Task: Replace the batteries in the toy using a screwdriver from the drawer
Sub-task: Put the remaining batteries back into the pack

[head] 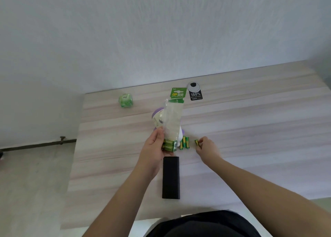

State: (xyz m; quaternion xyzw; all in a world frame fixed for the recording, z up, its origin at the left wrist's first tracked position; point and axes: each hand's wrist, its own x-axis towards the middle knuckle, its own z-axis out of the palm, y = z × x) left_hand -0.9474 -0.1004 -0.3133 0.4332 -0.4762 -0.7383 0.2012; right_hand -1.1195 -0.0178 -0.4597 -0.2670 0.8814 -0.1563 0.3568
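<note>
My left hand (155, 143) holds a long clear battery pack (173, 118) with a green header card upright; a few green batteries sit in its lower end. A white and purple toy (158, 119) stands behind the pack, mostly hidden by it. Three loose green batteries (184, 142) lie on the wooden table (250, 122) just right of the pack. My right hand (206, 148) pinches one more green battery (197, 142) close to the table surface. No screwdriver is in view.
A black rectangular box (171, 177) lies on the table in front of my hands. A green wrapped cube (125, 99) sits at the back left. A black tag (196, 95) and a round grommet (193, 86) lie near the wall.
</note>
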